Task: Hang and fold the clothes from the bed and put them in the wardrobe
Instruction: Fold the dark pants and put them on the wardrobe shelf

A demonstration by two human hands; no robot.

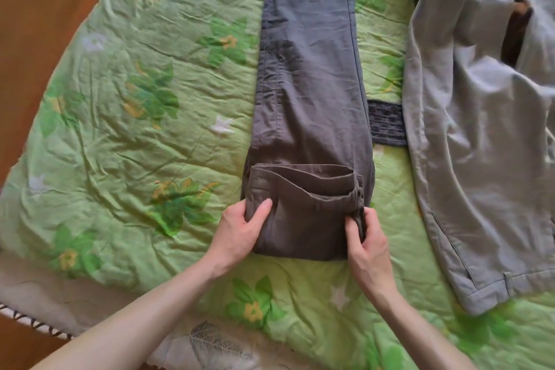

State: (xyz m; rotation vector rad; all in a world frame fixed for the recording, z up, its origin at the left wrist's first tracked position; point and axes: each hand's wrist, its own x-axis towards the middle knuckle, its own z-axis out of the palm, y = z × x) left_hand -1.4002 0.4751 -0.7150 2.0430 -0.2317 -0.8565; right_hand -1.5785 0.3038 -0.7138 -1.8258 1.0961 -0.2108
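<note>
While your left hand (240,227) and right hand (365,239) grip the trousers' (309,84) folded end, the jacket (480,144) lies beside the trousers.

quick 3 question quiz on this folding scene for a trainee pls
1. True or false: the grey jacket lies left of the trousers.
2. Which hands have a grip on the trousers' folded end? A left only, B right only, C both.
3. Fill in: the trousers lie on a ____ floral quilt.

Key: 1 false, it lies to their right. 2 C, left hand and right hand. 3 green.
</note>
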